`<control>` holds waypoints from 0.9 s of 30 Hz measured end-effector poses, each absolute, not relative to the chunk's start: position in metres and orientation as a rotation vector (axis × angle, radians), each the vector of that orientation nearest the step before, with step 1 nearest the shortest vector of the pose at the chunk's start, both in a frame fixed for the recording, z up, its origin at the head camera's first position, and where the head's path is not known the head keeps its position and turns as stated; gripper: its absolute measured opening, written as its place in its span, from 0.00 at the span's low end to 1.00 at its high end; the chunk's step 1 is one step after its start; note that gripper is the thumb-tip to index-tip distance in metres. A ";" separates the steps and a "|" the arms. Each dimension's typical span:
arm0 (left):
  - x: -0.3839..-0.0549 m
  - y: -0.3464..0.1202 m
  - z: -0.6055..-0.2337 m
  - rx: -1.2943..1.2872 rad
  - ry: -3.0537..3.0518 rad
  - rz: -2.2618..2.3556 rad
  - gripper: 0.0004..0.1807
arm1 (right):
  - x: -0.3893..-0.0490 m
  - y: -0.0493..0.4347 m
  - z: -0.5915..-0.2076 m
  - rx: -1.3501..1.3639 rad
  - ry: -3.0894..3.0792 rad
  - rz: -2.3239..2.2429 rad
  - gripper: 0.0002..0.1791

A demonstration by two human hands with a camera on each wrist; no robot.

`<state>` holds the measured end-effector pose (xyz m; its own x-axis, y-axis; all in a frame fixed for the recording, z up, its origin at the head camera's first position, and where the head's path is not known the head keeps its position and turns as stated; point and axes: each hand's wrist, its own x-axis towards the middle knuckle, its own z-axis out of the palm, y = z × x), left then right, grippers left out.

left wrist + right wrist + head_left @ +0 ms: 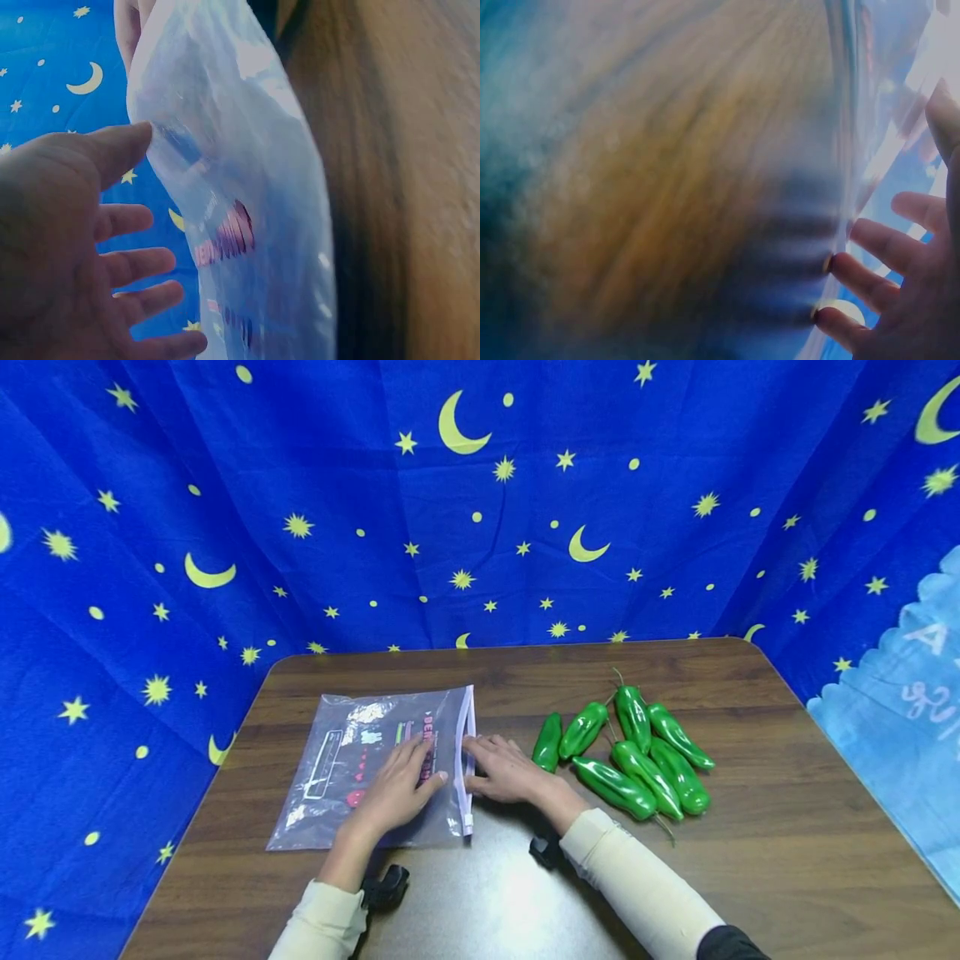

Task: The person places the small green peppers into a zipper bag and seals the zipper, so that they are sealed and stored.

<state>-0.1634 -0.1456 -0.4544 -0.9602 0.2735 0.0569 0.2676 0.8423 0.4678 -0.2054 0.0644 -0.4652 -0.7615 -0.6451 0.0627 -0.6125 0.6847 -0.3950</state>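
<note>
A clear plastic zip bag (337,760) with printed pink lettering lies flat on the table, its white zip edge (463,727) facing right. My left hand (397,789) is over the bag near that edge, fingers extended and thumb out. In the left wrist view, its thumb tip (139,135) is right at the bag's film. At the bag's mouth is my right hand (510,772), its fingertips at the parted zip edge. The right wrist view shows its fingers (870,281) spread and slightly bent, close to the film, gripping nothing.
Several glossy green peppers (615,789) lie grouped on the wooden table (765,860), right of my right hand. A white slider (468,820) sits at the near end of the zip. Blue star-and-moon cloth (480,585) hangs behind the table and along its sides.
</note>
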 end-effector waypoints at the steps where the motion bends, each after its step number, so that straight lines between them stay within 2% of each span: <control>1: -0.165 -0.144 -0.453 0.456 3.003 0.779 0.36 | -0.206 0.065 -0.465 -1.045 2.807 -0.612 0.37; 12: -0.178 -0.131 -0.443 0.565 2.947 0.919 0.35 | -0.209 0.065 -0.467 -1.027 2.780 -0.641 0.41; 27: -0.186 -0.124 -0.438 0.541 2.867 0.904 0.38 | -0.207 0.065 -0.468 -0.999 2.781 -0.612 0.43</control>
<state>-0.1862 -0.1243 -0.4377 -0.9336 0.3577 0.0227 0.3061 0.7626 0.5699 -0.2066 0.0646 -0.4679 -0.7739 -0.6330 0.0194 -0.5827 0.6998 -0.4132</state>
